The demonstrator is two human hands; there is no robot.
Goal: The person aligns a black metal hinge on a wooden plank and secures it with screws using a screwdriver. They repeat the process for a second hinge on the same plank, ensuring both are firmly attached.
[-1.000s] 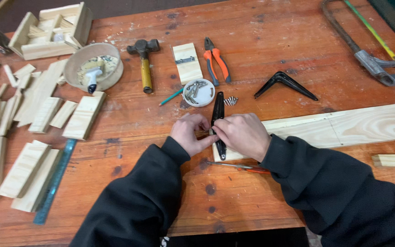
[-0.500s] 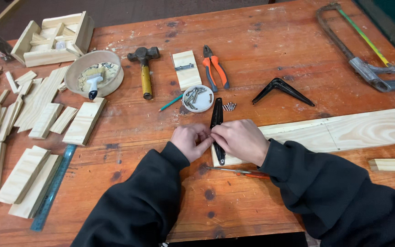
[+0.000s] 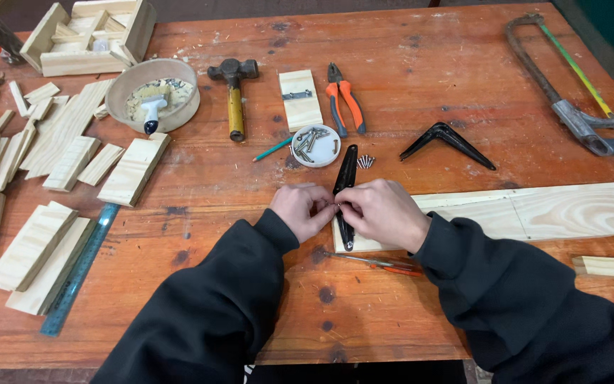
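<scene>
Close together at the middle of the bench (image 3: 406, 92), both hands meet over a black metal bracket (image 3: 345, 188) that lies on the left end of a long pale plank (image 3: 534, 211). The left hand (image 3: 301, 210) has its fingers curled, the tips pinched at the bracket's edge; the right hand (image 3: 381, 211) is likewise closed, thumb and fingers pressed together against the same spot, so the two touch fingertip to fingertip. Whatever small thing they pinch there is too small to make out. The bracket runs away from the person, its far end reaching off the plank toward a small white dish of screws (image 3: 315, 144), with a few loose screws (image 3: 365, 161) just beside that end. Under the right wrist, near the plank's near edge, lies a screwdriver with an orange handle (image 3: 381, 264). Further out, a second black bracket (image 3: 448, 143) bent at an angle lies right of the dish, a green pencil (image 3: 273, 148) to its left. Beyond them sit orange-handled pliers (image 3: 345, 105), a small wood block with a metal plate (image 3: 300, 99) and a hammer with a yellow handle (image 3: 234, 99). A round bowl (image 3: 153, 94) stands left of the hammer, many short wood pieces (image 3: 72, 149) and a blue-green ruler (image 3: 79, 267) lie at the left, and a hacksaw (image 3: 570, 85) rests at the far right.
</scene>
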